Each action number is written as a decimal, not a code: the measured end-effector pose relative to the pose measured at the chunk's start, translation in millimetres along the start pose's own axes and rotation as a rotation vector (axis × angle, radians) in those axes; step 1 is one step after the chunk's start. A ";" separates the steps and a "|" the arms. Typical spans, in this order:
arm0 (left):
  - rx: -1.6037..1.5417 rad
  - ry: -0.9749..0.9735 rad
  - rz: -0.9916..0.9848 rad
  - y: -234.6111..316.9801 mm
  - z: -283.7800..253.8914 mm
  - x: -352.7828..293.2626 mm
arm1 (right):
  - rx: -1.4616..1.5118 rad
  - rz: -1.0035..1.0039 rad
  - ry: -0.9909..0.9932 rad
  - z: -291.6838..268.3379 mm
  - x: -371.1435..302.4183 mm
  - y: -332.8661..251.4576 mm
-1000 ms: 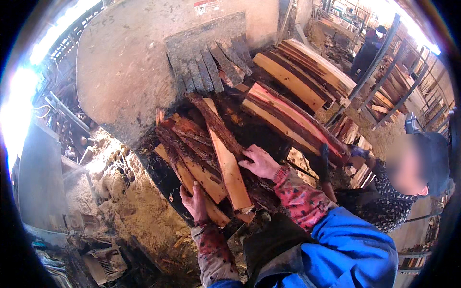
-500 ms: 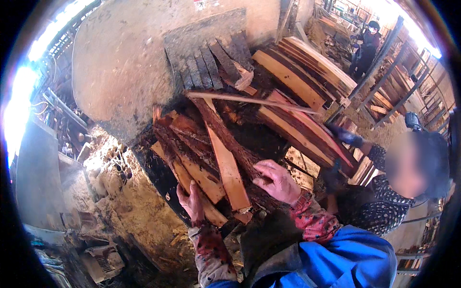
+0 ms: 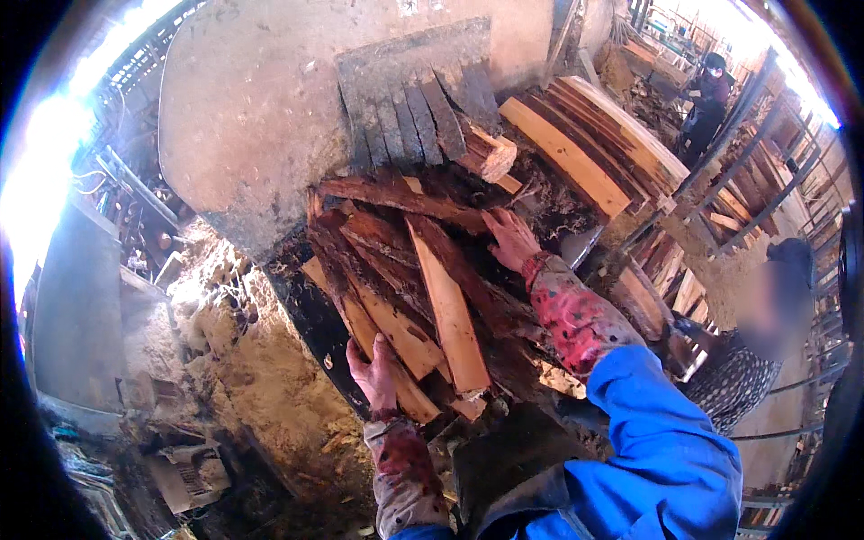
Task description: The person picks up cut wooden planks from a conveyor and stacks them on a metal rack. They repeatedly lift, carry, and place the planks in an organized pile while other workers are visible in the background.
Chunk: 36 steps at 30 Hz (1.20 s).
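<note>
A loose heap of bark-edged wood slabs lies on a dark bench before me. My right hand (image 3: 511, 238) reaches to its far side, fingers closed over the right end of a reddish-brown bark slab (image 3: 396, 194) lying crosswise. At the heap's near left edge is my left hand (image 3: 371, 373), thumb and fingers apart, beside a narrow pale slab (image 3: 400, 382). Between my hands a light-faced slab (image 3: 448, 310) points toward me, with a dark bark piece (image 3: 481, 292) along its right side.
Dark overlapping flaps (image 3: 405, 112) hang from a large tan panel (image 3: 261, 99) beyond the heap. Stacked boards (image 3: 571, 153) lie at the far right. A co-worker (image 3: 742, 369) stands at the right near a board (image 3: 643, 301); another person (image 3: 706, 103) is farther back. Sawdust (image 3: 261, 360) is heaped left.
My right hand has moved forward, and the bark slab now lies more crosswise. The red-edged boards and thin stick have left the bench's right side. The co-worker has shifted away; my left hand stays nearly still.
</note>
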<state>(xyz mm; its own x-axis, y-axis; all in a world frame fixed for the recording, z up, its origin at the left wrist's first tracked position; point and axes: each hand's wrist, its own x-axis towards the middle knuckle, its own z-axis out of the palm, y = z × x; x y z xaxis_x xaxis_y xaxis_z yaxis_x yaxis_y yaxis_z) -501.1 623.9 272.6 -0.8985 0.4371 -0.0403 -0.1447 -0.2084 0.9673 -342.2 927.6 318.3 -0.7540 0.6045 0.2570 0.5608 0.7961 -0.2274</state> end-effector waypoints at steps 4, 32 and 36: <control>0.075 0.027 0.040 -13.7 -10.1 5.1 | -0.106 0.103 -0.163 18.2 21.0 14.6; 0.113 0.042 0.000 15.6 2.9 -8.4 | 0.142 0.221 -0.008 -47.9 119.6 120.5; 0.084 -0.013 0.021 7.4 10.1 -4.0 | -0.112 0.031 0.391 -24.3 112.7 175.2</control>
<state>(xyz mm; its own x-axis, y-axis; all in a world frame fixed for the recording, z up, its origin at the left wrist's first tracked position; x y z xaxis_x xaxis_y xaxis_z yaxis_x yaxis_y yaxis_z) -494.4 629.5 282.5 -0.8955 0.4447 -0.0168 -0.0900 -0.1441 0.9855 -320.6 1135.8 330.2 -0.5614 0.5764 0.5938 0.6317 0.7620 -0.1424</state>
